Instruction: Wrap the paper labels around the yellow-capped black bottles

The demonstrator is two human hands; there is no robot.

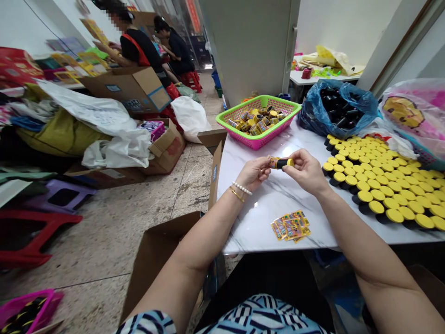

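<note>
Over the table I hold a small black bottle with a yellow cap (284,163) lying sideways between my hands. My left hand (255,172) pinches the printed label (274,162) at the bottle's left end; how far the label reaches round it is hard to see. The fingers of my right hand (306,170) close on the capped end. Nearer to me lies a small pile of flat printed labels (291,226). On the right, many yellow-capped black bottles (389,181) stand upright in rows. A pink and green basket (259,139) at the back holds labelled bottles.
A blue plastic bag (316,109) of black parts sits at the table's back right, beside a pink printed bag (417,106). Open cardboard boxes (163,260) border the table's left edge. Two people sit further off, near boxes and stools.
</note>
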